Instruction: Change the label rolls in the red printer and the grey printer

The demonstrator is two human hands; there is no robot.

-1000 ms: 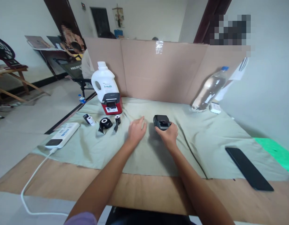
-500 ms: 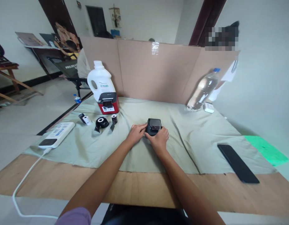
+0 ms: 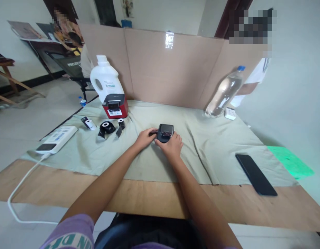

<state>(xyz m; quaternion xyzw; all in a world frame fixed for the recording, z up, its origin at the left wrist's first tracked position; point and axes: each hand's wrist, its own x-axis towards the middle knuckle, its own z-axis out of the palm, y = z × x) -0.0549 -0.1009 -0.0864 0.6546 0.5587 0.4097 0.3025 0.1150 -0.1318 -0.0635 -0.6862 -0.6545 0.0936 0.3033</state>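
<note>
2 hands now close on the small black box-shaped label printer [image 3: 165,132], which sits on the pale green cloth [image 3: 212,145] near the middle of the wooden table [image 3: 149,199]: 1 second ago the left hand [image 3: 143,137] lay flat and apart on the cloth, and now its fingers touch the printer's left side. The right hand [image 3: 171,148] wraps it from the near side, so it looks steadied for handling. A black phone [image 3: 255,174] lies well apart, right.

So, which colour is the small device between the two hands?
Black device, clearest in the head view.
</note>
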